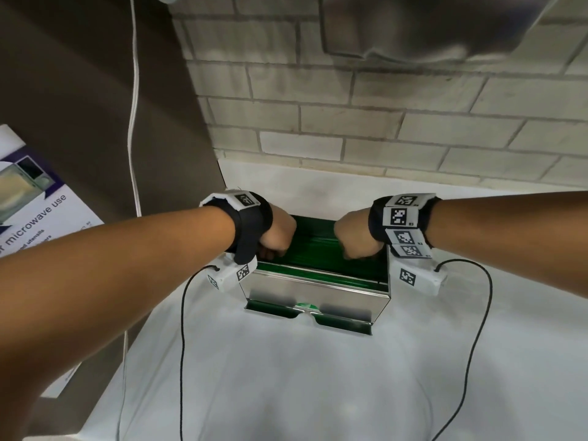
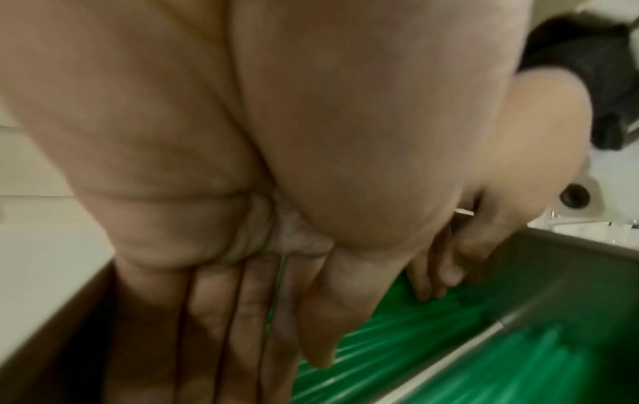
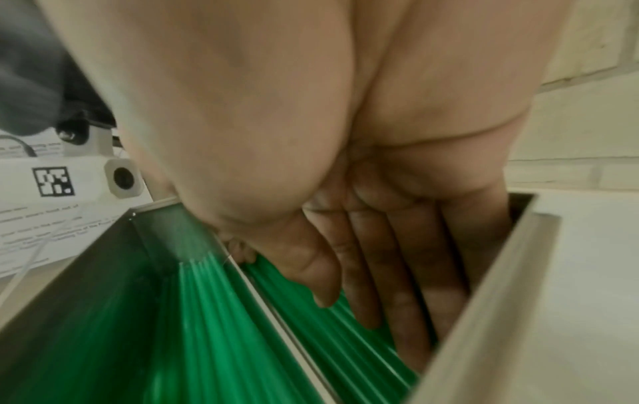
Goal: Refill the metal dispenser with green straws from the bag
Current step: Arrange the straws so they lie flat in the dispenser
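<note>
- Seen from the head camera, the metal dispenser (image 1: 315, 289) stands on the white desk (image 1: 318, 377) near the brick wall (image 1: 381, 122); our left hand (image 1: 276, 232) and right hand (image 1: 356, 237) reach down into its open top at either end, over the green straws (image 1: 313, 249). We cannot judge the fingers from here, and no bag is in view.
- A microwave notice (image 1: 38, 205) lies to the left, beside a white cord (image 1: 133, 122).
- From the left wrist view, our left fingers (image 2: 214, 314) hang straight and together, inside the dispenser's end wall, holding nothing; the straws lie just beside them, lengthwise.
- From the right wrist view, our right fingers (image 3: 390, 273) are likewise straight, flat against the straw ends by the opposite wall, gripping nothing. A thin metal bar (image 3: 276, 314) crosses the bin above the straws.
- We judge the straws light, smooth and easily kinked, likely to roll and slide out of line. They are best gathered as a bundle, supported near both ends, and nudged level with flat fingers, not squeezed.
- We judge the dispenser rigid and its thin edges sharp enough to mind.
</note>
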Available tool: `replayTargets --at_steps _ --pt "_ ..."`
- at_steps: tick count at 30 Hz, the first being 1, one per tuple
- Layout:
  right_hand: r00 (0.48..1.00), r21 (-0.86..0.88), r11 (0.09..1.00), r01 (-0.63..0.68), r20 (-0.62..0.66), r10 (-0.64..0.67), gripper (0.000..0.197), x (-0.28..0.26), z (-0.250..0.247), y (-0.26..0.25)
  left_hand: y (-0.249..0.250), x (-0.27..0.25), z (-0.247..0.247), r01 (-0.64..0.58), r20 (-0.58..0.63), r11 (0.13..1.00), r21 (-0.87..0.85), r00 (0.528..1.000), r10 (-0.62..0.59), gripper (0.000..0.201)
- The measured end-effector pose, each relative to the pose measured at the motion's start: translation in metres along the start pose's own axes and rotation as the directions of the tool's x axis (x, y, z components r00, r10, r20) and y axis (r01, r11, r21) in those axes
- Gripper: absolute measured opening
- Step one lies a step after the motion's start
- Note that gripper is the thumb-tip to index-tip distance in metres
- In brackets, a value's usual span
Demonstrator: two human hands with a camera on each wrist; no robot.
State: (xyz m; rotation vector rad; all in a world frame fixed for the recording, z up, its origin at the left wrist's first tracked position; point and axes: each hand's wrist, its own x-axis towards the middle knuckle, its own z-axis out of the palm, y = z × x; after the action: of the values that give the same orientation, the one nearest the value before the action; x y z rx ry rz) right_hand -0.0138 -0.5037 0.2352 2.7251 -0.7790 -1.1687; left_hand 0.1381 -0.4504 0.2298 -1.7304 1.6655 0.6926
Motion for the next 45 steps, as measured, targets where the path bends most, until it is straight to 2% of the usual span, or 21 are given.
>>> replayTargets --at_steps 3,7,8,12,14,15,17,19,20,22,24,25,27,29,31,34,40,42,43,45 --pt "1.000 -0.013 1.000 0.013 -0.009 -0.013 0.043 -0.004 0.001 0.000 -0.002 0.003 -0.004 0.022 0.029 0.999 -0.048 0.999 -0.021 0.031" --pt "0.989 -0.031 0.999 0.023 -0.147 -0.027 0.044 -0.010 -0.006 0.006 0.005 -0.010 -0.014 -0.006 -0.228 0.999 0.033 0.974 0.013 0.029" --pt "0.988 -0.023 0.999 0.023 -0.150 -0.026 0.044 -0.008 -0.006 0.008 0.008 -0.010 -0.014 0.007 -0.232 0.998 0.065 0.973 0.008 0.030" --pt "0.999 -0.098 0.995 0.037 0.032 -0.034 0.043 -0.008 0.001 0.003 0.022 -0.004 -0.008 0.011 -0.091 0.993 0.118 0.996 -0.001 0.050" --pt "0.987 -0.214 0.967 0.136 0.118 -0.112 0.033 -0.011 0.007 -0.004 0.025 0.001 -0.002 0.008 -0.044 0.989 0.149 0.999 -0.002 0.054" --pt "0.980 -0.196 0.969 0.150 0.159 -0.119 0.029 -0.013 0.008 -0.008 0.026 0.002 0.000 0.006 -0.025 0.986 0.165 1.000 -0.001 0.055" --pt "0.977 -0.121 0.987 0.110 0.196 -0.085 0.037 -0.012 0.009 -0.013 0.026 0.000 0.000 0.001 -0.006 0.983 0.182 1.000 0.000 0.055" --pt "0.962 -0.159 0.968 0.195 0.223 -0.157 0.039 -0.015 0.010 -0.017 0.024 -0.005 -0.004 0.007 -0.021 0.989 0.149 1.000 -0.004 0.051" --pt "0.962 -0.114 0.974 0.194 0.217 -0.166 0.038 -0.014 0.009 -0.016 0.023 -0.009 -0.007 0.005 -0.047 0.993 0.114 0.999 0.001 0.046" --pt "0.987 0.055 0.992 0.113 0.108 -0.118 0.035 -0.012 0.005 -0.011 0.017 -0.015 -0.013 -0.010 -0.124 0.999 0.051 0.992 0.016 0.038" --pt "0.996 0.129 0.988 0.087 -0.014 -0.086 0.035 -0.009 0.003 -0.008 0.012 -0.021 -0.015 -0.043 -0.166 0.999 -0.007 0.985 0.042 0.031" --pt "0.996 0.176 0.981 0.086 -0.035 -0.081 0.031 -0.005 0.004 -0.006 0.011 -0.024 -0.014 -0.068 -0.151 0.996 -0.061 0.987 0.058 0.027" --pt "0.993 0.239 0.966 0.103 0.031 -0.113 0.029 -0.004 0.007 -0.009 0.013 -0.026 -0.006 -0.103 -0.067 0.988 -0.113 0.993 0.095 0.026" --pt "0.991 0.238 0.968 0.078 0.090 -0.102 0.031 -0.004 0.012 -0.013 0.017 -0.023 0.004 -0.096 -0.019 0.995 -0.014 0.995 0.096 0.031" --pt "0.994 0.196 0.978 0.069 0.066 -0.083 0.034 -0.003 0.014 -0.013 0.017 -0.018 0.011 -0.066 -0.051 0.995 0.079 0.996 0.070 0.036" --pt "0.995 0.191 0.980 0.065 0.058 -0.077 0.035 0.000 0.017 -0.009 0.014 -0.013 0.013 -0.042 -0.070 0.996 0.078 0.996 0.047 0.038" --pt "0.985 0.178 0.982 0.064 0.147 -0.091 0.036 -0.002 0.022 -0.024 0.014 0.002 0.010 -0.038 0.039 0.981 0.191 0.999 0.032 0.036" --pt "0.986 0.176 0.981 0.079 0.131 -0.102 0.036 -0.004 0.016 -0.025 0.009 0.010 0.012 -0.043 0.103 0.960 0.276 0.995 0.014 0.031" --pt "0.988 0.167 0.981 0.096 0.103 -0.115 0.035 -0.004 0.012 -0.025 0.006 0.013 0.012 -0.062 0.099 0.942 0.330 0.995 0.031 0.030" --pt "0.992 0.156 0.982 0.103 0.054 -0.113 0.032 -0.005 0.008 -0.024 0.007 0.010 0.008 -0.042 0.087 0.947 0.318 0.996 0.015 0.027"
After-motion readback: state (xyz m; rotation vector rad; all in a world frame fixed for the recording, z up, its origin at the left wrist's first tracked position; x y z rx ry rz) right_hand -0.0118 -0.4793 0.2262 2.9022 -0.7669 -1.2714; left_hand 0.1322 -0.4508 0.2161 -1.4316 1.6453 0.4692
